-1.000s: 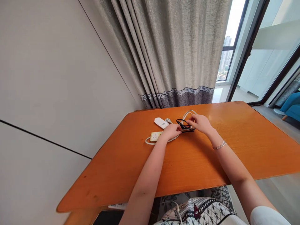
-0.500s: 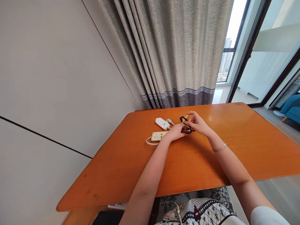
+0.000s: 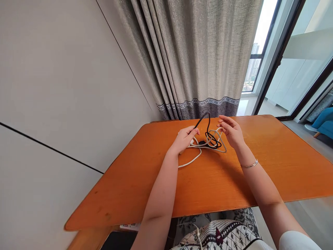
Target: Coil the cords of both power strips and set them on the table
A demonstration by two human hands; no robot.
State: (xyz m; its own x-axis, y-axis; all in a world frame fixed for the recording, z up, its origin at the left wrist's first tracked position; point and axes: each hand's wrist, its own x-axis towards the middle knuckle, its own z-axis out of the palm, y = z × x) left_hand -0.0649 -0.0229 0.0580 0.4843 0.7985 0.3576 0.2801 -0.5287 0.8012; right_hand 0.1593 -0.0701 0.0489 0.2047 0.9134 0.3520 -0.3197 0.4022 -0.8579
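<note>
A black cable [image 3: 208,119] rises in a bent loop from my left hand [image 3: 185,138], whose thumb and fingers are closed on it. Its coiled part hangs among the loops of a white cable [image 3: 223,150] on the wooden table. My right hand [image 3: 232,132] is raised at the right of the tangle, and a white loop reaches its thumb and fingertips, which appear to pinch it. A dark plug-like piece [image 3: 202,142] lies between the hands, its kind unclear. The white power strip is hidden behind my left hand and wrist.
The orange-brown table [image 3: 125,184] has a rounded left corner and meets a pale wall [image 3: 65,86] on the left. A grey curtain [image 3: 197,62] hangs behind it. Sliding glass doors stand at the right. A white earphone-like cord [image 3: 198,232] hangs over my lap.
My left hand has moved left and up, drawing the black cable into a raised loop. My right hand has shifted right, and the white cable has spread out. The power strip has become hidden.
</note>
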